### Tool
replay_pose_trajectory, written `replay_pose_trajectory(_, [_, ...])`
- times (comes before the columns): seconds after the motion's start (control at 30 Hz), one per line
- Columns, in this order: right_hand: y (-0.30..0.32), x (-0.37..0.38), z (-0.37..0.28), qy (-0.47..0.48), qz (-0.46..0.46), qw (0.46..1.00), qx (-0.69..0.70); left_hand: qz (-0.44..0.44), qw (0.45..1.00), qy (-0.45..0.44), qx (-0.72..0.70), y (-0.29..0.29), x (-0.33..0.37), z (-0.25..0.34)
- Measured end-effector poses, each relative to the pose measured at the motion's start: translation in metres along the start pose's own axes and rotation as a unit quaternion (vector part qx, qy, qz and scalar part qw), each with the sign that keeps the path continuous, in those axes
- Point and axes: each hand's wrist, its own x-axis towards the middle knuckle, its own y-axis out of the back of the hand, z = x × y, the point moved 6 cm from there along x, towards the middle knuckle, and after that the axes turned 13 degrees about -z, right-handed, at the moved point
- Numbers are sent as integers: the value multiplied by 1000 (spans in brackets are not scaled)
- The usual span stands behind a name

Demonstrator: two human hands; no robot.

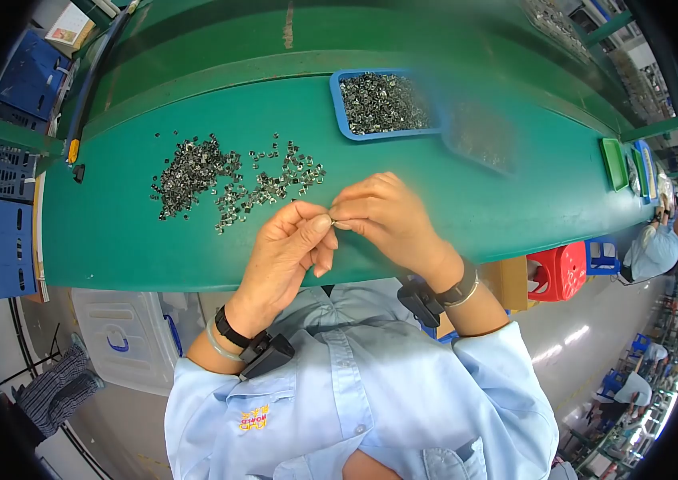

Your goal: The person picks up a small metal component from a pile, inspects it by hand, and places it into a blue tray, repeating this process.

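Over the near edge of the green work table [403, 184], my two hands meet fingertip to fingertip. A tiny metallic part [333, 222] shows between them, mostly hidden by the fingers. My left hand [287, 248] pinches it between thumb and forefinger, its other fingers curled below. From the other side my right hand [387, 216] grips it with thumb and fingers pressed together. Just beyond the left hand lie loose small metal pieces [291, 172], spread thinly. Farther left they merge into a dense dark pile [195, 172] of similar pieces.
A blue tray [342, 120] full of small metal pieces stands at the far side; a blurred patch covers what lies right of it. Green trays [614, 164] sit at the right end. Below are a clear lidded box [123, 336] and a red stool [559, 272]. Other people work at right.
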Motion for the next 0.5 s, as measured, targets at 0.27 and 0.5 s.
replay_pose_trajectory(0.27, [-6,-2,1,-11,12,1000,2,13,1000,-1,-24,1,-1,-2])
replay_pose_trajectory(0.5, [-4,2,-2,2,8,1000,-15,10,1000,-4,-5,1,-1,-1])
